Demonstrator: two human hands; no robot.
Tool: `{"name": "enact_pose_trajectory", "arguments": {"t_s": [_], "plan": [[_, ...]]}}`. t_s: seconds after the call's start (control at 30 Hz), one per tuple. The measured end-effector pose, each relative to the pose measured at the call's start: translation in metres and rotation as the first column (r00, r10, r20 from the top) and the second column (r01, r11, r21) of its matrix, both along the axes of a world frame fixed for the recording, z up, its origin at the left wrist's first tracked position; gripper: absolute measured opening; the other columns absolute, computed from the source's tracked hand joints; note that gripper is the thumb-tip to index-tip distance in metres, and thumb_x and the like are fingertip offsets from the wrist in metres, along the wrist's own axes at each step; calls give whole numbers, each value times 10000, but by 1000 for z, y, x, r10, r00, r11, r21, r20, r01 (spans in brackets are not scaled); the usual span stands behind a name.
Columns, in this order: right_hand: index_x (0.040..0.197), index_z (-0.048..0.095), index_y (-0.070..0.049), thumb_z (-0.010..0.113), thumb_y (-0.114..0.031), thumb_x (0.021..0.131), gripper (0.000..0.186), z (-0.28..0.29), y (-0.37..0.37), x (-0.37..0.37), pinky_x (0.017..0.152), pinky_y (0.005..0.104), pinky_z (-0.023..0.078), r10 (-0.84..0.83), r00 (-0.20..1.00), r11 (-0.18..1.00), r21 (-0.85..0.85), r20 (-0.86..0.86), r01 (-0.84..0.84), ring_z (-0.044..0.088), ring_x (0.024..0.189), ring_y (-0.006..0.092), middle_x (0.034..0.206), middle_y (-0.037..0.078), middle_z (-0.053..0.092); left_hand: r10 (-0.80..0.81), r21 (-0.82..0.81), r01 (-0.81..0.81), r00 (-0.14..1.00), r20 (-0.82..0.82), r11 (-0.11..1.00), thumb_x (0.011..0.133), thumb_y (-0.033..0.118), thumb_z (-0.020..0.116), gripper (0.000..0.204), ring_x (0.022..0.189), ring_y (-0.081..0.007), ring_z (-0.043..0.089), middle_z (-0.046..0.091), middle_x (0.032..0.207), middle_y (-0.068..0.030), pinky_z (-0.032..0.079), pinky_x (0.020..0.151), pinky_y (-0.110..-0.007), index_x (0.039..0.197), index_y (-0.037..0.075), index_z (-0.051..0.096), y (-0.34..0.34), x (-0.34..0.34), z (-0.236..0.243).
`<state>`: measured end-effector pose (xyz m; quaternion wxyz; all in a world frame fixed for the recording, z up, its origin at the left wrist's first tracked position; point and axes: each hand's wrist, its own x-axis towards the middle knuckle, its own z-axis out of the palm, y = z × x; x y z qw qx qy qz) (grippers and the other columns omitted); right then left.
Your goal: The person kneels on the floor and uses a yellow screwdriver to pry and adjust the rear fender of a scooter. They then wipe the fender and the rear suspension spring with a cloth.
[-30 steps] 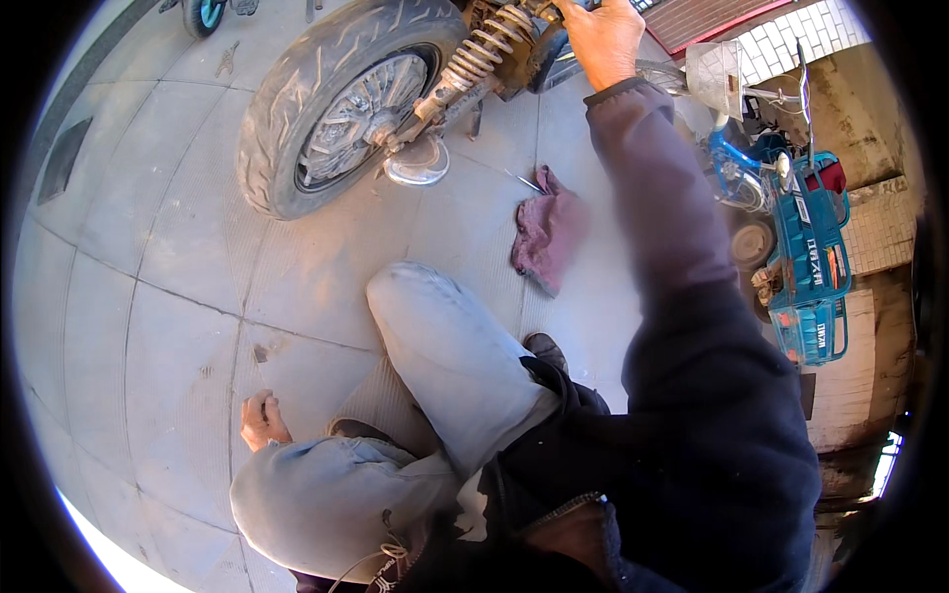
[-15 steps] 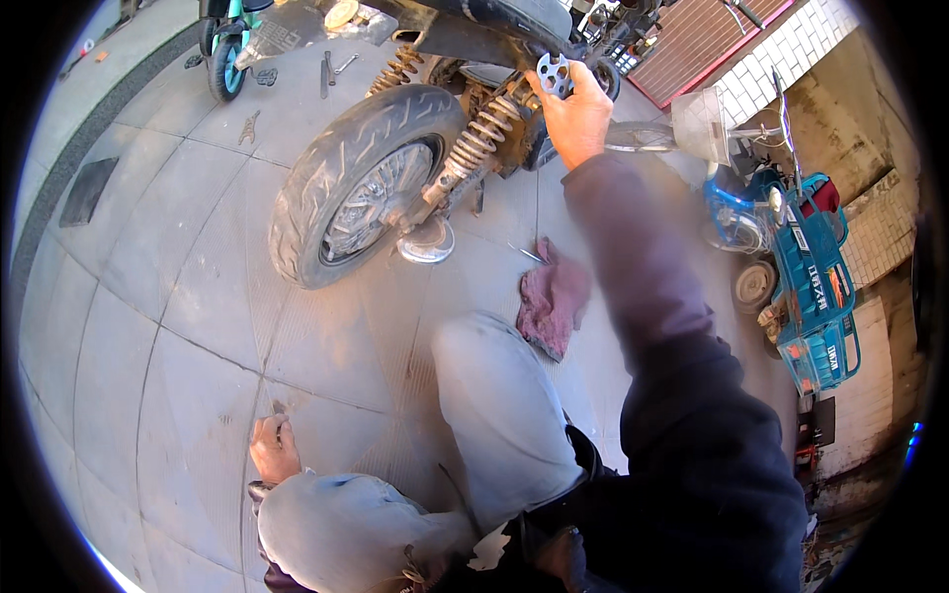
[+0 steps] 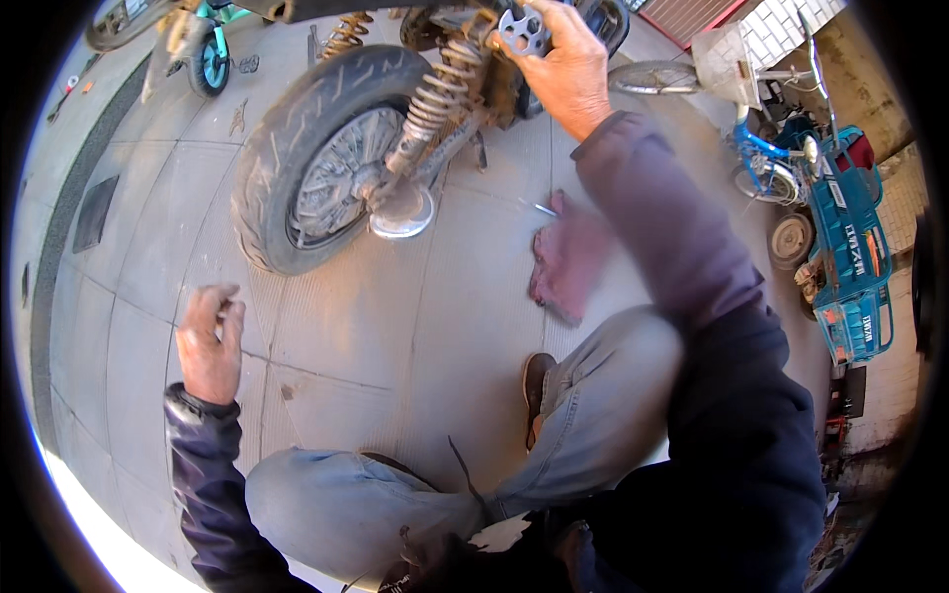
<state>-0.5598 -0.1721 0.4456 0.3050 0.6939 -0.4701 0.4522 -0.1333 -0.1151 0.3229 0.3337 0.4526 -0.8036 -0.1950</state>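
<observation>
- As a person in jeans [image 3: 346, 509] and dark sleeves crouches with knees spread on the paved floor [image 3: 346, 346], the two hands work well apart, one high beside a motorbike, the other low at left.
- The right hand [image 3: 571, 79] is clamped on a grey metal piece [image 3: 524, 36] pierced with holes, held between thumb and fingers by the motorbike's frame, just beside the top of a dusty spring [image 3: 443, 87]; whether metal piece and frame touch cannot be told.
- The left hand [image 3: 210, 346] hangs over the floor, fingers half curled and blurred; whether they pinch anything cannot be told.
- A worn tyre [image 3: 269, 173] stands upright beyond the knees, its wheel hub grimy, with a round silver part [image 3: 403, 217] below and to the right of the hub.
- A dull pink rag [image 3: 568, 255] lies crumpled on the floor below the right sleeve, a thin rod [image 3: 542, 209] at its upper edge.
- Along the right side stand a teal cargo trike [image 3: 852, 242] and a blue bike with a pale basket [image 3: 727, 64]; at upper left, a small bike with a teal wheel [image 3: 210, 65].
</observation>
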Motion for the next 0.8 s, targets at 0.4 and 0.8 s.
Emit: {"name": "enact_pose_trajectory", "arguments": {"t_s": [0.4,0.8], "plan": [[985,672,-70,742,-353,726,390,-264,100,-127,812,443,507,-494,865,129,991,84,-22,651,922,364,935,183,685,-69,56,58,975,213,997,912,17,567,180,901,-182,609,606,991,-97,473,803,-291,1086,-13,597,7,-131,91],[920,642,-74,598,-102,770,159,-355,135,-202,756,399,527,-470,874,503,777,-122,379,572,943,321,995,123,592,-106,103,79,950,294,992,946,44,540,147,947,-206,592,609,1063,-121,471,837,-306,1065,-17,600,-7,-212,52]]}}
